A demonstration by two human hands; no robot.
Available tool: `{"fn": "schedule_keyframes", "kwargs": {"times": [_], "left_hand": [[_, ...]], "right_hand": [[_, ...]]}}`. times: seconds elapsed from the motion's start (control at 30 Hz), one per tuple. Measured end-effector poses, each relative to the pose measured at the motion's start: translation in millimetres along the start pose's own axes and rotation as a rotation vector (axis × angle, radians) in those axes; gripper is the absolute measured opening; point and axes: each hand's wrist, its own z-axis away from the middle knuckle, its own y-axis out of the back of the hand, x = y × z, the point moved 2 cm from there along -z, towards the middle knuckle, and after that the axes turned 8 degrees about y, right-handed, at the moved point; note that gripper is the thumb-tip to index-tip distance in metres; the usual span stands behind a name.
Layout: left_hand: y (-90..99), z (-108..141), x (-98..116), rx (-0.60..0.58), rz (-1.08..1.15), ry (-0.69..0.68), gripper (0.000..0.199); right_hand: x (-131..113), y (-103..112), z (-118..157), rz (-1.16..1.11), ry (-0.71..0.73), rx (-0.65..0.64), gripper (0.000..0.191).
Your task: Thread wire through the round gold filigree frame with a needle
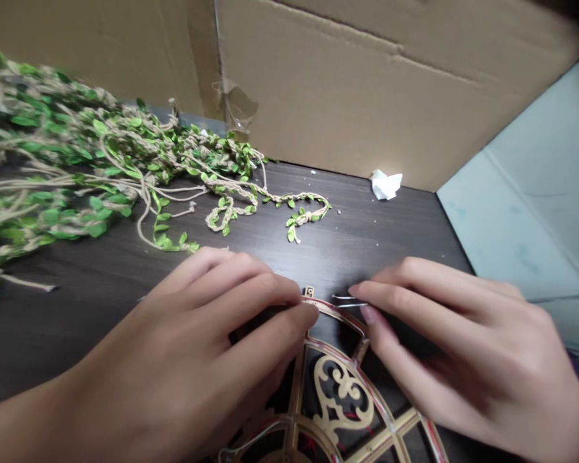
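Dark wood-grain counter [405,231] spreads across the frame, under bright light that leaves a pale sheen near the middle. Nearest, at the bottom centre, is a round, openwork frame [296,392] in tan, with curved rings, straight spokes and reddish lines along its channels; its lower part runs out of the picture. Between the spokes sits a tan scrollwork ornament [342,424], and a small tan tab with a hole [309,292] stands out from the outer rim.

The left hand [183,341], at the lower left, is nearly closed, fingertips on the rim just beside the tab. At the lower right, the right hand [477,341] has thumb and forefinger almost together on two thin silvery prongs [350,305], which point left over the rim. Blur hides whether they touch it.

Judging by its look, the frame is light and stiff, with narrow ribs that could crack if bent. Its outer rim, close to where a spoke joins, seems the sound place to hold; the delicate scrollwork does not. The prongs look slim and easy to lose from the fingertips.

Farther off, a tangled heap of beige braided cord garlands with green leaves [164,151] fills the upper left, one looped end trailing toward the centre. A crumpled white scrap [386,185] lies right of centre, by an upright brown cardboard wall [342,96]. At the far right leans a pale bluish panel [535,180].
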Motion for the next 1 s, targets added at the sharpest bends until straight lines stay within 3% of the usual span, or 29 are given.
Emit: {"fn": "schedule_keyframes", "kwargs": {"times": [0.17,1.0], "left_hand": [[-2.2,2.2,-1.6,-0.066,-0.004,-0.038,0.038],[-5.0,-1.2,-0.9,-0.045,0.025,0.011,0.033]], "right_hand": [[1.8,-3.4,-1.7,-0.019,-0.015,-0.055,0.016],[-0.9,-8.0,-0.6,-0.073,-0.024,-0.066,0.017]]}}
